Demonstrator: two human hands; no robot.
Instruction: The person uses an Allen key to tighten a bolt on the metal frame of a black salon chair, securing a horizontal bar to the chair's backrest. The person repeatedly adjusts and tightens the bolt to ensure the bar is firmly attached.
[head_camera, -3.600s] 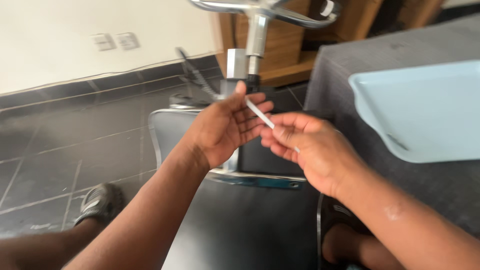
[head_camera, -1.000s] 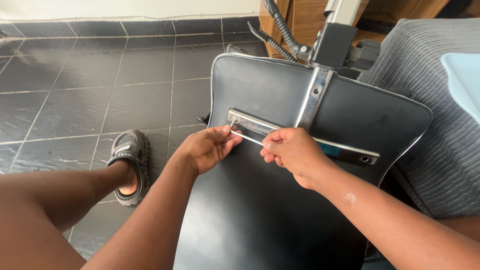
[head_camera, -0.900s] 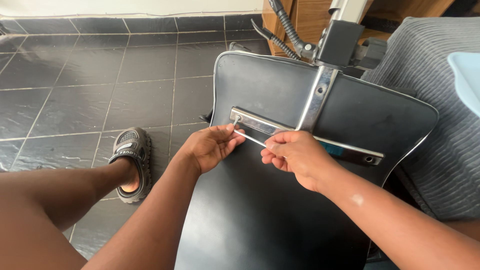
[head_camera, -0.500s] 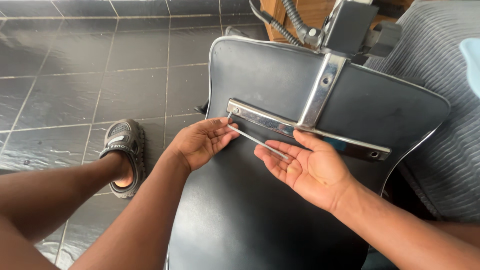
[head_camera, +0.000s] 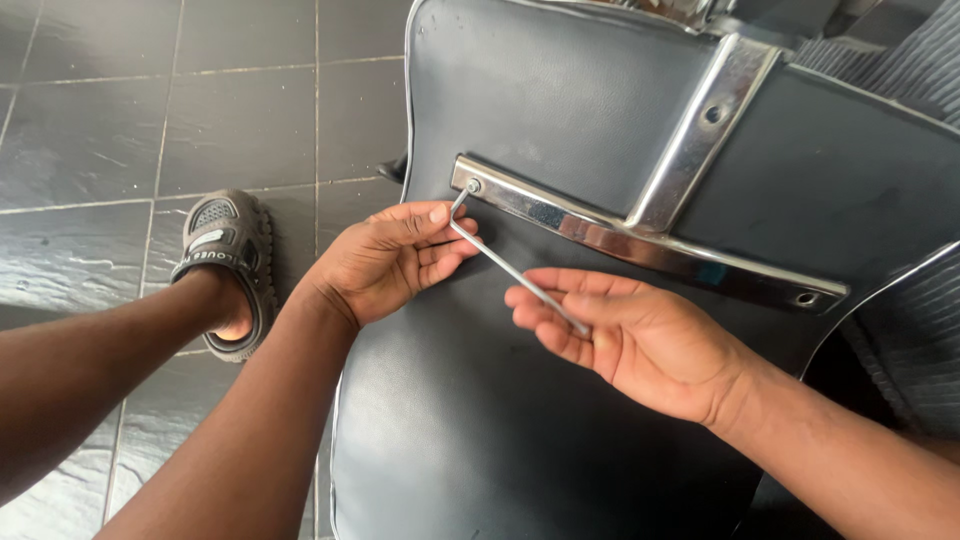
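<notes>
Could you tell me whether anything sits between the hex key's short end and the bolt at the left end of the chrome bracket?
Nothing visible does: the hex key's short end already sits in the bolt, steadied by the left hand, its long arm resting on the open right hand.

I see bare black seat pad below the hands; the chrome bracket blocks passage above them.
</notes>
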